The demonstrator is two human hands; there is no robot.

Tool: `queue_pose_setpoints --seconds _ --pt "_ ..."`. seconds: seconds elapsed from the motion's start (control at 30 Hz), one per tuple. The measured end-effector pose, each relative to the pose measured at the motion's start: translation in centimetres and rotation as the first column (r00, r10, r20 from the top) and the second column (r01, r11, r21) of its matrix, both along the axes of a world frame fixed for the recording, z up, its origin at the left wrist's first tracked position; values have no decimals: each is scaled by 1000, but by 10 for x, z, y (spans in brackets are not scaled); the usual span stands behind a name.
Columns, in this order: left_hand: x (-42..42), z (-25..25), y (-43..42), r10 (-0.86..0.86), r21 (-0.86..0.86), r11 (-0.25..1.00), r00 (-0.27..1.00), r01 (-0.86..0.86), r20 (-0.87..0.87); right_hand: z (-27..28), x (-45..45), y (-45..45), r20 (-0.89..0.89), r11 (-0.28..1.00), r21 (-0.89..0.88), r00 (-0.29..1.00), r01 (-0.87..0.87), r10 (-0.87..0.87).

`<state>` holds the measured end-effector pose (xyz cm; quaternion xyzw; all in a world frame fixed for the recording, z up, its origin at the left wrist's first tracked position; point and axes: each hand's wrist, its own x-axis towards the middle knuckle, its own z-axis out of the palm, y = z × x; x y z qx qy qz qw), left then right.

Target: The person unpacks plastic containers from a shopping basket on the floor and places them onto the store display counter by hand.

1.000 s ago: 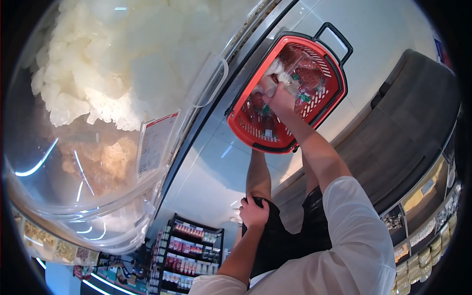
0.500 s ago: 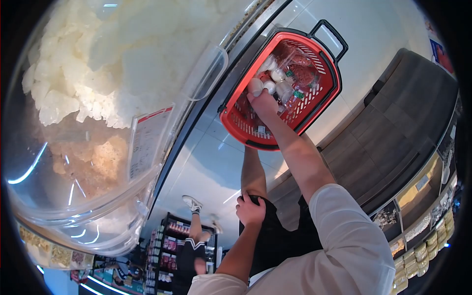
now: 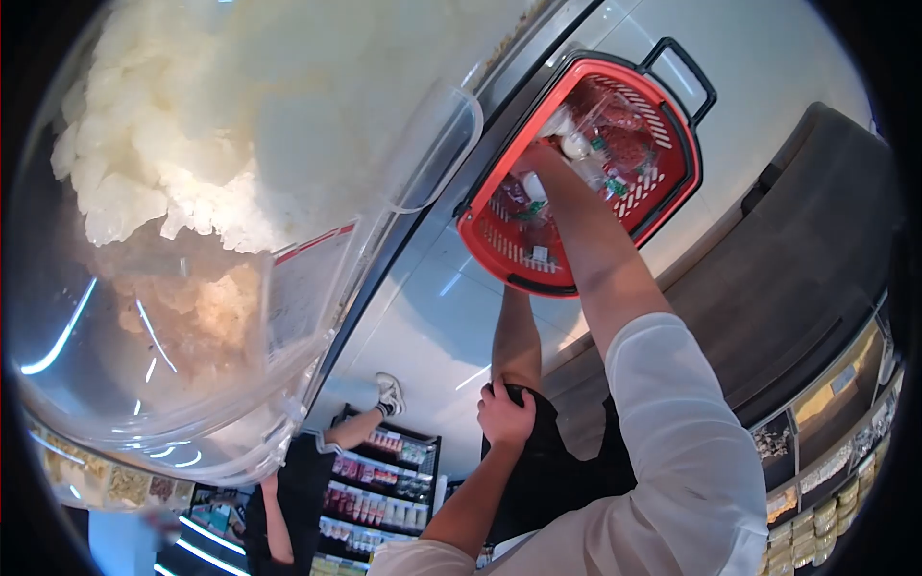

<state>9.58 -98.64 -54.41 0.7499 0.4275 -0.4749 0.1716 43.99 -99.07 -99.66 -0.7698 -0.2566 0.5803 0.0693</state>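
Observation:
My right arm reaches down into a red shopping basket [image 3: 492, 252] with a black rim and a black handle. My right hand [image 3: 544, 161] is at the basket's left inner wall; its fingers are hidden among the contents. Beside it lie a white rounded item [image 3: 533, 186], clear plastic packs with green labels, and a pack of red contents [image 3: 629, 144]. My left hand [image 3: 506, 415] rests over my bent knee at the hem of my black shorts [image 3: 567, 470], fingers laid over it, holding nothing.
A large clear-covered bin with pale, crystal-like chunks [image 3: 163, 144] and a price card [image 3: 307, 283] fills the left. Low shelves [image 3: 379, 480] hold packaged goods; another person [image 3: 298, 480] is beside them. Dark wood-look panelling [image 3: 768, 288] and food trays [image 3: 836, 384] line the right.
My right hand has gone deeper toward the basket's left wall; the white round item at its fingers is no longer visible. The view has shifted slightly. The other person has moved left. My left hand stays on my knee.

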Motion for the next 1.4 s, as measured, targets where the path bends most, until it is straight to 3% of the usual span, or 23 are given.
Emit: queue_pose_setpoints --seconds 0.07,0.1,0.17,0.2,0.27,0.53,0.6,0.67,0.7,0.73,0.77,0.9,0.93,0.97,1.0,1.03,1.07,1.13,1.17,1.2,1.23,1.33,1.4 --pt "-2 -1 3 21 -33 999 999 -20 24 -1 -6 3 25 968 -226 994 110 -107" --pt "-3 -1 4 33 -38 999 999 -32 41 0 -9 5 20 968 -223 993 118 -116" --pt "-2 -2 7 23 -37 999 999 -22 48 60 -2 29 233 799 -480 930 363 -283" --pt "-2 0 8 23 -42 999 998 -21 56 39 -7 29 222 803 -474 931 363 -290" --pt "-1 4 13 27 -39 999 997 -24 75 -23 -15 21 45 833 -547 997 79 -65" --pt "0 3 33 22 -17 1000 972 -18 235 55 1 37 81 805 -586 996 88 -49" --pt "-4 3 32 12 -13 1000 973 -9 229 63 -4 31 18 803 -593 998 60 -62" --pt "-7 1 30 8 -19 1000 971 -4 240 80 -31 18 514 932 -312 858 186 0" --pt "-8 2 28 0 0 1000 978 0 207 66 -21 11 197 892 -417 975 175 -99" --pt "-7 2 24 -4 15 1000 984 2 178 109 -23 3 312 913 -286 929 291 -199" --pt "-4 3 22 -13 29 1000 984 8 179 117 -31 -12 309 878 -155 867 452 -392" --pt "-1 3 13 7 64 998 989 -17 147 216 -26 -50 155 770 -150 784 621 -602" --pt "2 5 12 18 66 997 992 -26 125 229 -30 -70 103 806 -96 811 584 -576" --pt "5 6 10 33 69 997 994 -40 103 228 -33 -96 73 978 46 976 204 -207" --pt "2 6 9 62 63 996 993 -69 103 230 -34 -114 7 997 65 999 50 -50" --pt "-2 6 8 100 33 994 991 -103 87 206 -66 -139 86 771 -2 768 637 -634" --pt "-5 5 8 136 8 991 988 -137 79 265 -52 -143 16 816 -82 819 573 -574" --pt "-16 9 11 244 -97 967 968 -237 61 303 -59 -183 -310 453 -320 360 832 -880" --pt "-20 20 14 280 -155 952 954 -262 106 377 -55 -195 -484 175 -434 -65 884 -872" --pt "-31 32 17 318 -209 935 937 -286 143 409 -47 -208 -410 296 -448 100 844 -907" --pt "-51 34 21 433 -327 871 888 -366 158 433 -43 -215 -354 331 -450 174 830 -919" --pt "-98 72 25 667 -522 696 713 -493 216 485 -34 -247 -482 414 -362 213 835 -850" --pt "-133 112 18 661 -454 738 669 -498 340 498 -24 -246 -472 535 -375 340 757 -813"
